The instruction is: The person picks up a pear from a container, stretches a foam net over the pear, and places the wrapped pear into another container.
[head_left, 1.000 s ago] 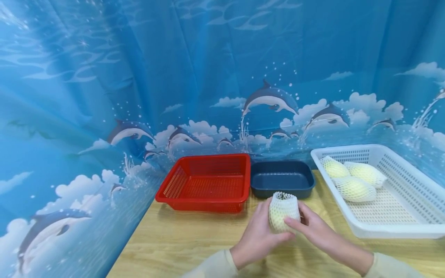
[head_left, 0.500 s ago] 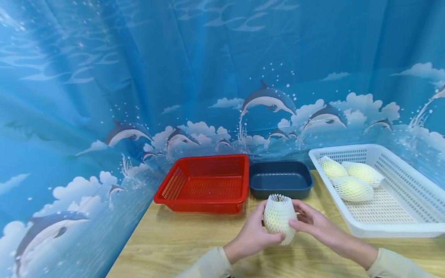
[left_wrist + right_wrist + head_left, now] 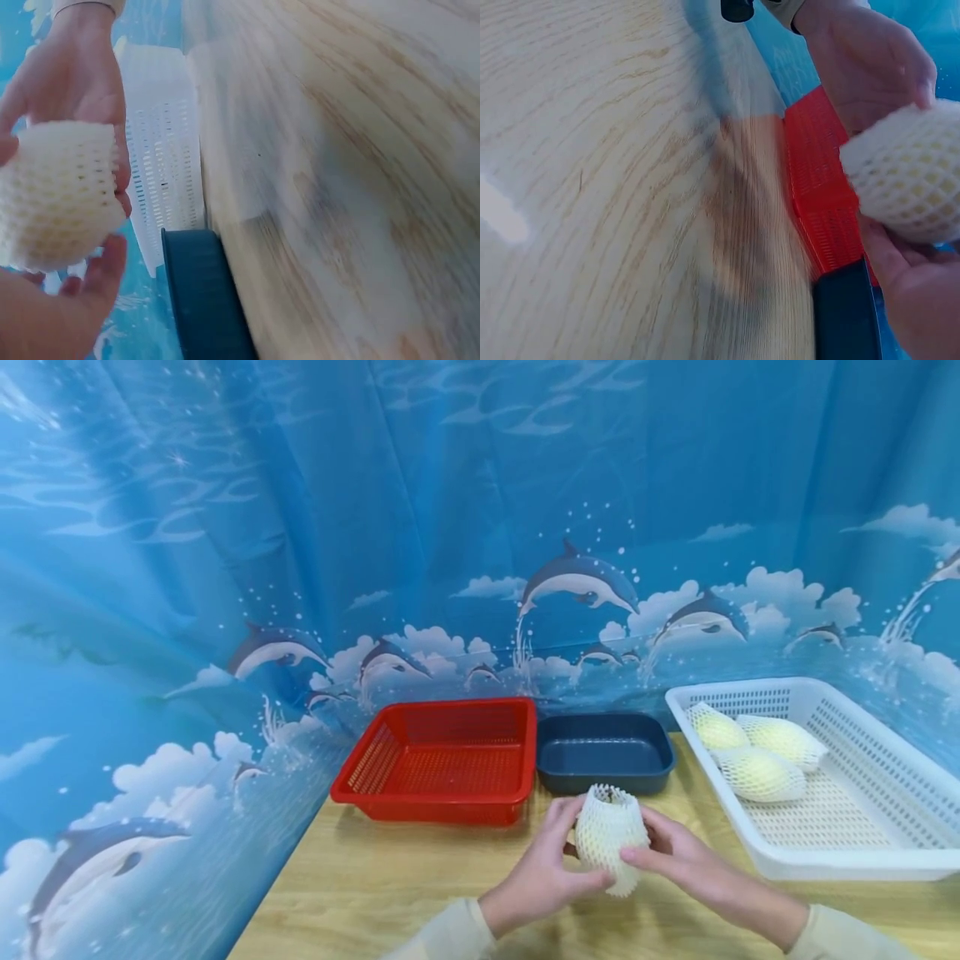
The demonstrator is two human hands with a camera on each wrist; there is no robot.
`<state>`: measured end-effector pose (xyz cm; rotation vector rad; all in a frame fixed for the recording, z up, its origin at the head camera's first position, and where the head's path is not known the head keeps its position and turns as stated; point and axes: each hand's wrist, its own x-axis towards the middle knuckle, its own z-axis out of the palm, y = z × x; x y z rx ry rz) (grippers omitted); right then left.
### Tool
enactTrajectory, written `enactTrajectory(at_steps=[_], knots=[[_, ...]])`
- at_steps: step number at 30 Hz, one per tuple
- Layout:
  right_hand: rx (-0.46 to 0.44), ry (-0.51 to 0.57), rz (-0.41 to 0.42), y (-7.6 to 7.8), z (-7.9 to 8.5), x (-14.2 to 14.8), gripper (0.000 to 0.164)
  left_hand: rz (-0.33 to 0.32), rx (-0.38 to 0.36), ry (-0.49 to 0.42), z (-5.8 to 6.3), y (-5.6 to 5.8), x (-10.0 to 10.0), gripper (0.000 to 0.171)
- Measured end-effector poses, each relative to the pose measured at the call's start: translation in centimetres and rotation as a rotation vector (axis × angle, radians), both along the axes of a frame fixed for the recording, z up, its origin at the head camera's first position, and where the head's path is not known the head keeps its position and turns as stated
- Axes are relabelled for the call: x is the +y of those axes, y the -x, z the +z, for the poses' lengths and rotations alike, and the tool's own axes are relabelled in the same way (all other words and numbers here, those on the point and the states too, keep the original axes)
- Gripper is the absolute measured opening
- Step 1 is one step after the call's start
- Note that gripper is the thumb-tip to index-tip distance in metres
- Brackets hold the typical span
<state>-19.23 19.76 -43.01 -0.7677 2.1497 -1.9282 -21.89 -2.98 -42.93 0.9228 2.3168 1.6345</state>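
Note:
A pale yellow fruit in a white foam net [image 3: 609,839] is held up over the table in front of the blue tray. My left hand [image 3: 536,872] grips its left side, the thumb low across the front. From the other side my right hand [image 3: 686,864] holds it, thumb pressed on the net and fingers behind. The net's ragged open end points up, and its lower edge hangs down frilled. Both wrist views show the foam net [image 3: 56,195] between the two hands, hiding most of the fruit.
A red basket [image 3: 435,793] stands at the left, beside the dark blue tray [image 3: 603,782]. At the right a white basket [image 3: 847,864] contains three netted yellow fruits [image 3: 761,774]. A dolphin-print curtain [image 3: 465,527] hangs behind the wooden table [image 3: 360,893].
The netted fruit came a little toward me and tilted, showing more of its lower net edge. Both hands kept hold of it, with small shifts of the fingers.

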Motion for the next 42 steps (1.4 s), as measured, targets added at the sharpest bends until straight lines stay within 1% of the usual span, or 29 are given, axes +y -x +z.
enactTrajectory(at_steps=[3, 6, 7, 9, 12, 14, 17, 19, 21, 24, 26, 27, 29, 32, 34, 37, 40, 42], knots=[[0.013, -0.035, -0.103, 0.0, 0.1, -0.2, 0.068, 0.061, 0.066, 0.044, 0.1, -0.4, 0.2, 0.083], [-0.039, -0.070, -0.177, 0.0, 0.1, -0.5, 0.070, 0.112, 0.135, 0.090, 0.0, -0.9, 0.5, 0.085], [-0.057, -0.077, -0.190, 0.0, 0.1, -0.6, 0.071, 0.124, 0.154, 0.103, 0.0, -1.0, 0.6, 0.086], [-0.077, -0.084, -0.203, 0.0, 0.0, -0.9, 0.071, 0.151, 0.181, 0.131, -0.1, -1.1, 0.9, 0.088], [-0.097, -0.074, -0.205, -0.1, -0.1, -1.4, 0.071, 0.197, 0.202, 0.163, -0.2, -1.1, 1.3, 0.089], [-0.089, -0.060, -0.187, -0.1, -0.3, -1.5, 0.071, 0.225, 0.217, 0.175, -0.2, -1.0, 1.5, 0.086], [-0.086, -0.038, -0.155, -0.1, -0.5, -1.4, 0.071, 0.238, 0.220, 0.169, -0.3, -0.9, 1.6, 0.082], [-0.083, -0.030, -0.134, -0.1, -0.5, -1.2, 0.072, 0.221, 0.199, 0.139, -0.4, -0.9, 1.5, 0.080], [-0.078, -0.028, -0.119, -0.1, -0.5, -0.8, 0.071, 0.188, 0.149, 0.084, -0.4, -0.8, 1.3, 0.080], [-0.060, -0.037, -0.103, 0.0, -0.4, -0.4, 0.069, 0.130, 0.053, -0.010, -0.5, -0.6, 1.1, 0.081], [-0.051, -0.041, -0.089, 0.0, -0.3, -0.1, 0.067, 0.098, 0.001, -0.053, -0.5, -0.6, 0.9, 0.080], [-0.044, -0.040, -0.075, 0.0, -0.3, 0.0, 0.066, 0.085, -0.012, -0.063, -0.4, -0.6, 0.9, 0.079], [-0.063, -0.034, -0.045, 0.0, -0.2, 0.1, 0.065, 0.066, -0.019, -0.060, -0.4, -0.6, 0.7, 0.078], [-0.099, -0.027, 0.003, -0.2, -0.1, 0.1, 0.069, 0.042, -0.012, -0.043, -0.3, -0.7, 0.5, 0.079], [-0.121, -0.020, 0.033, -0.3, 0.0, 0.0, 0.072, 0.031, 0.000, -0.025, -0.3, -0.7, 0.3, 0.083], [-0.129, -0.009, 0.062, -0.4, -0.1, -0.1, 0.077, 0.008, 0.005, -0.017, -0.3, -0.6, 0.2, 0.092], [-0.133, -0.004, 0.059, -0.6, -0.2, -0.1, 0.079, -0.021, -0.003, -0.024, -0.4, -0.4, 0.1, 0.096], [-0.127, -0.009, 0.035, -0.6, -0.4, -0.1, 0.079, -0.034, -0.010, -0.031, -0.5, -0.4, 0.1, 0.095]])
